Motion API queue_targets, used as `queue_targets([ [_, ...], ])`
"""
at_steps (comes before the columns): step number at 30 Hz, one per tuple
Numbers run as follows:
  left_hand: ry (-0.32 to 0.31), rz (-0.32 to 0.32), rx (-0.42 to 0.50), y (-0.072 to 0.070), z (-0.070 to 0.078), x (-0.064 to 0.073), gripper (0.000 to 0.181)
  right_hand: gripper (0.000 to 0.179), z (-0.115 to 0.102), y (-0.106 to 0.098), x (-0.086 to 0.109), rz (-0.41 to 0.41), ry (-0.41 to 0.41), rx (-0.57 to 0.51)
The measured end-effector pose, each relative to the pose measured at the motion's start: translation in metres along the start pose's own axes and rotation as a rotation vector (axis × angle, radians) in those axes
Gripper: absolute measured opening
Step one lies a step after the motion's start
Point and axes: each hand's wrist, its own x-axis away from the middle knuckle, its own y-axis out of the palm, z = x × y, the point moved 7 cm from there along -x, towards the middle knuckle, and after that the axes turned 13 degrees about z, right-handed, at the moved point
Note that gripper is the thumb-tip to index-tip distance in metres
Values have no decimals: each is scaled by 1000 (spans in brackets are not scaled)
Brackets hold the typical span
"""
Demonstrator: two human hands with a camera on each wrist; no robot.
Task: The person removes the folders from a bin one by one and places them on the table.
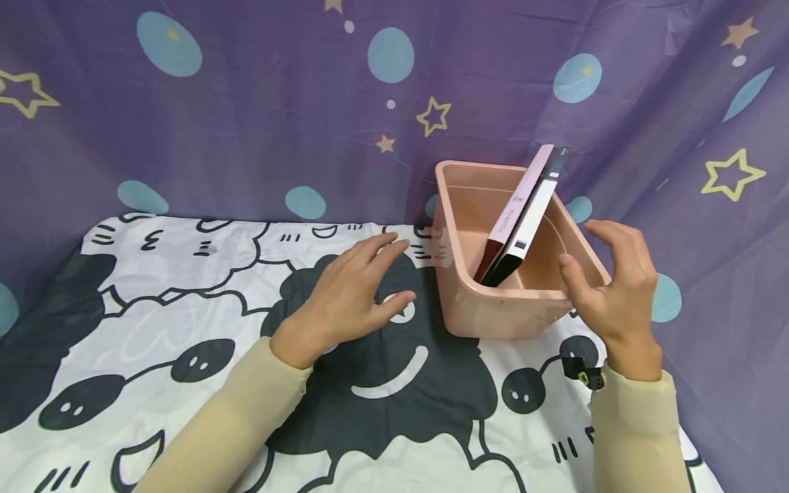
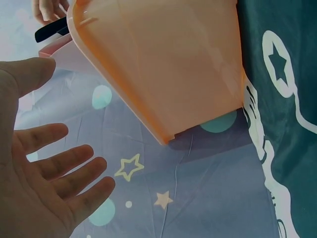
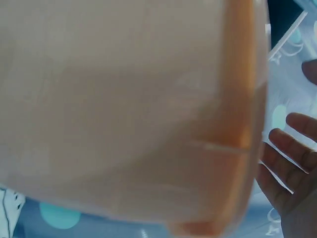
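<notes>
I am seeing the right hand (image 1: 622, 294) spreading its fingers at the four o'clock corner of the pink bin (image 1: 468, 311), gripping nothing; whether it is touching the rim, I cannot tell. The left hand (image 1: 348, 294) is also holding nothing, thumb standing wide of the fingers, with the bin sitting at its three o'clock. Inside, the pink-spined book (image 1: 516, 198) and the black-and-white book (image 1: 535, 216) are leaning together, tops poking above the rim toward one o'clock. I am worrying about that slant: with space beside them, a nudge from the right hand could be sending them sliding flat. The patterned cloth (image 1: 191, 315) underneath is looking soft, so a hard push could be rucking it and shifting the bin.
</notes>
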Motion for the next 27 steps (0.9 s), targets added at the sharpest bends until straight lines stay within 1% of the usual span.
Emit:
queue_targets([
  [4, -3, -12, 7, 5, 3, -5, 68, 62, 20, 2, 6, -94, 17, 9],
  [7, -2, -14, 15, 9, 5, -9, 68, 64, 39, 3, 11, -139, 39, 41],
  [14, -8, -19, 48, 17, 10, -16, 65, 61, 73, -1, 20, -162, 122, 91],
  [18, -8, -26, 74, 22, 13, -18, 63, 61, 85, -3, 23, -199, 186, 129],
  [21, -3, -29, 82, 25, 16, -19, 63, 64, 93, -4, 25, -251, 241, 154],
  [27, 10, -14, 91, 27, 20, -24, 62, 71, 106, -2, 34, -401, 401, 197],
])
